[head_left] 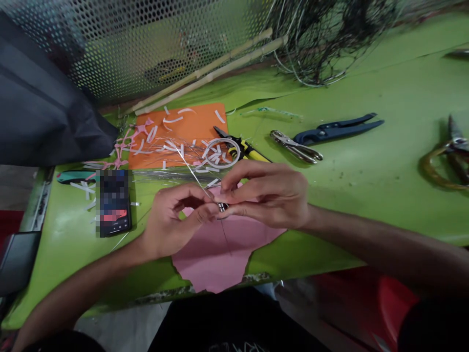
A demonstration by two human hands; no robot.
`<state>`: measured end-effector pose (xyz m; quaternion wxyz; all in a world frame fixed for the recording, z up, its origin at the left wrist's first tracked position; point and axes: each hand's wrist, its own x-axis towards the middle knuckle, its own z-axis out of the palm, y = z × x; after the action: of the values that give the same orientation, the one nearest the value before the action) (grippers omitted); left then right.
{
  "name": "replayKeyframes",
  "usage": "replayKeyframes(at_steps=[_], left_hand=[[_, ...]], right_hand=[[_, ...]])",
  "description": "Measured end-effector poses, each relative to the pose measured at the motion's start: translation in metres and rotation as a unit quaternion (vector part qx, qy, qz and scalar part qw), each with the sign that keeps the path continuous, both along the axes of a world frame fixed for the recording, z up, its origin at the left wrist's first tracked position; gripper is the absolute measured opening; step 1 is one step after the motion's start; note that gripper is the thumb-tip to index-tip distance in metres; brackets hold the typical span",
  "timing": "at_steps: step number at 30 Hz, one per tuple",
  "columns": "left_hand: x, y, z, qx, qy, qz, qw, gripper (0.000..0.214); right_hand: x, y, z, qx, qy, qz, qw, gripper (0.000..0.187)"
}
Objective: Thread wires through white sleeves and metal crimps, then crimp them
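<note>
My left hand (178,217) and my right hand (269,193) meet above a pink sheet (216,264) with ragged edges. Between their fingertips is a small shiny metal piece (222,207); its kind is too small to make out. A thin wire (192,172) rises from the left fingers and slants up to the left. Both hands are closed in a pinch. Fingers cover part of the small piece, so I cannot tell exactly which fingertip bears on it. Beyond the hands lies a bundle of fine wires (164,176).
Behind are an orange sheet (146,155) with paper scraps, a ring of tape (208,159) and yellow-black pliers (256,154). A phone (119,203) lies left. To the right are a silver hole punch (295,147), blue-handled pruners (337,131) and scissors (436,164).
</note>
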<state>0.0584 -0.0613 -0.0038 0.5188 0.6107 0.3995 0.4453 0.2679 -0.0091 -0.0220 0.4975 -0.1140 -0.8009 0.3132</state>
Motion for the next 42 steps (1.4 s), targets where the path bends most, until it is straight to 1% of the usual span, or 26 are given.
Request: replayKeyframes(at_steps=[3, 6, 10, 14, 18, 21, 24, 27, 30, 34, 36, 39, 42], left_hand=[[-0.002, 0.001, -0.001, -0.044, -0.033, -0.028, 0.998, 0.01], [-0.003, 0.002, 0.0, -0.045, -0.031, -0.037, 0.998, 0.007], [-0.004, 0.002, 0.001, -0.042, -0.018, -0.033, 0.998, 0.006], [-0.004, 0.001, 0.0, -0.064, -0.025, -0.031, 0.997, 0.008], [-0.003, 0.003, 0.0, -0.121, -0.049, -0.038, 0.991, 0.016], [-0.003, 0.005, -0.001, -0.167, -0.068, -0.057, 0.982, 0.021], [-0.003, 0.006, -0.002, -0.177, -0.076, -0.067, 0.979, 0.023], [-0.003, 0.005, -0.001, -0.147, -0.05, -0.049, 0.987, 0.021], [-0.003, 0.002, 0.002, -0.078, 0.006, -0.019, 0.997, 0.018], [-0.003, -0.001, 0.006, 0.004, 0.072, 0.011, 0.997, 0.014], [-0.002, -0.002, 0.008, 0.043, 0.107, 0.021, 0.993, 0.01], [-0.002, -0.002, 0.013, 0.107, 0.17, 0.033, 0.979, 0.007], [-0.001, -0.002, 0.019, 0.165, 0.215, 0.037, 0.962, 0.008]], right_hand=[[0.001, 0.001, 0.001, 0.004, -0.008, -0.004, 1.0, 0.005], [0.001, 0.002, 0.0, 0.003, -0.011, -0.007, 1.0, 0.005], [0.001, 0.002, -0.001, 0.001, -0.017, -0.008, 1.0, 0.006], [0.001, 0.002, 0.0, 0.004, -0.016, -0.004, 1.0, 0.006], [0.003, 0.002, 0.002, 0.012, -0.026, 0.003, 1.0, 0.006], [0.005, 0.002, 0.004, 0.019, -0.045, 0.003, 0.999, 0.005], [0.006, 0.003, 0.002, 0.038, -0.056, 0.0, 0.998, 0.004], [0.005, 0.004, 0.0, 0.058, -0.049, -0.007, 0.997, 0.005], [0.004, 0.003, -0.002, 0.067, -0.042, -0.012, 0.997, 0.007], [0.004, 0.002, -0.002, 0.084, -0.046, -0.024, 0.995, 0.006], [0.003, 0.001, -0.001, 0.094, -0.043, -0.036, 0.994, 0.006], [0.002, 0.001, 0.001, 0.104, -0.048, -0.051, 0.992, 0.007], [0.003, 0.0, 0.004, 0.139, -0.056, -0.065, 0.987, 0.01]])
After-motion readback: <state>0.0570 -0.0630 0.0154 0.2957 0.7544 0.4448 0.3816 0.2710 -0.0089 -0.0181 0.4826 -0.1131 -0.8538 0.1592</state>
